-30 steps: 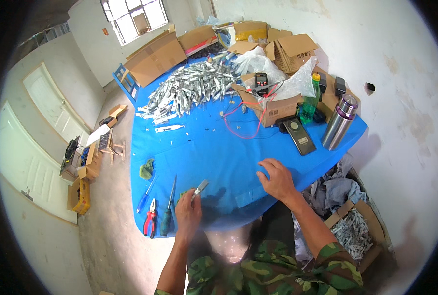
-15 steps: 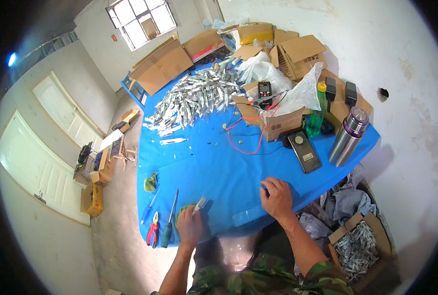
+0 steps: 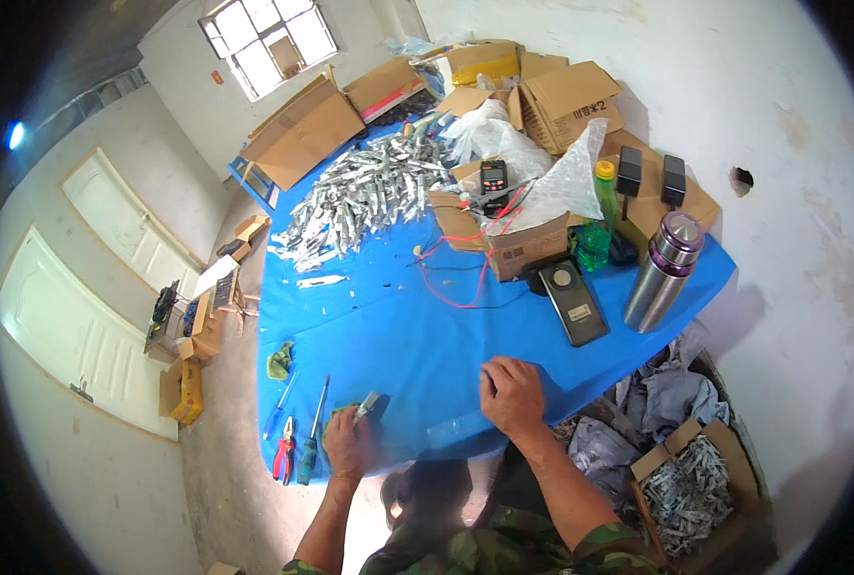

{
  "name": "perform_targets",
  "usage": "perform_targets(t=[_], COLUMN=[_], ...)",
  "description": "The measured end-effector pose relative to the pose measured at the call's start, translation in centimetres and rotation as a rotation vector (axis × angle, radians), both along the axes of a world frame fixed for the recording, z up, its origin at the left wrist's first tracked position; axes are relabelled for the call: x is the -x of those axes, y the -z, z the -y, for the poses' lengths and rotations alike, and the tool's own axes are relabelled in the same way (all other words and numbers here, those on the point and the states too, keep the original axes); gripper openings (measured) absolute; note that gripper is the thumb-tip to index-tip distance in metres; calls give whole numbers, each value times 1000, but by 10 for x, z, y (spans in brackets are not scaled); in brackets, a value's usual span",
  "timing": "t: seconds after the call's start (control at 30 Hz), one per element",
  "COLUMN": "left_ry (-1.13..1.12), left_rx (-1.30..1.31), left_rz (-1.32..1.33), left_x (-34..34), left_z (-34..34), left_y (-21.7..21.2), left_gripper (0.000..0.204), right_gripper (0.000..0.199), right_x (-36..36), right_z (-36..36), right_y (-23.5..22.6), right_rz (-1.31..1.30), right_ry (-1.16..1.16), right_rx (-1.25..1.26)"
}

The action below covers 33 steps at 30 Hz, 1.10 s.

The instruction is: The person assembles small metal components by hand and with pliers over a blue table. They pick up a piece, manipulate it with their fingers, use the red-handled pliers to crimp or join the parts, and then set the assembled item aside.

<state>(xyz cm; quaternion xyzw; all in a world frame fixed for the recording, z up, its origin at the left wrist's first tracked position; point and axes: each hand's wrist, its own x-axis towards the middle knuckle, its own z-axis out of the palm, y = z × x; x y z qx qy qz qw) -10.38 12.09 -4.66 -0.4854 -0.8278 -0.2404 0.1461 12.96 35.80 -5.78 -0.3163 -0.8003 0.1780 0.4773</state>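
Note:
My left hand (image 3: 347, 447) is at the table's near edge, closed around a small silvery-white piece (image 3: 366, 405) whose end sticks out past the fingers. A bit of green cloth (image 3: 336, 414) shows beside that hand, partly hidden by it. Resting on the blue tablecloth (image 3: 417, 345) further right, my right hand (image 3: 513, 395) has its fingers curled in; what they hold, if anything, is hidden. Left of my left hand lie a dark-handled screwdriver (image 3: 310, 450), red-handled pliers (image 3: 284, 455) and a blue screwdriver (image 3: 275, 417). Another green cloth (image 3: 279, 361) sits beyond them.
A heap of silvery strips (image 3: 374, 192) covers the far left. On the right are a multimeter (image 3: 494, 182) with red leads, a dark phone-like device (image 3: 575, 305), a green bottle (image 3: 598, 220) and a steel flask (image 3: 663, 273). A carton of strips (image 3: 687, 494) stands below the table.
The whole view has shifted slightly, so the table things sit a little further left. Both hands stay in about the same places on the table, the left still holding the silvery piece.

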Motion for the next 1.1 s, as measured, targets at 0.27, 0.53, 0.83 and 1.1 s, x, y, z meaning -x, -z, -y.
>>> perform_targets(t=[0.27, 0.53, 0.83, 1.1], left_ry=[41, 59, 53, 86], left_rx=[-47, -79, -86, -147], left_rz=[25, 4, 25, 28], left_x=[1, 0, 3, 9], left_z=[3, 5, 11, 14], left_y=[1, -2, 1, 13], left_gripper=[21, 19, 19, 19], right_gripper=[13, 22, 31, 30], right_x=[1, -3, -9, -18], right_z=[2, 3, 14, 93], right_y=[2, -4, -29, -103], right_rz=[-12, 80, 140, 25], right_ry=[-2, -36, -116, -176], right_rx=[14, 32, 161, 205])
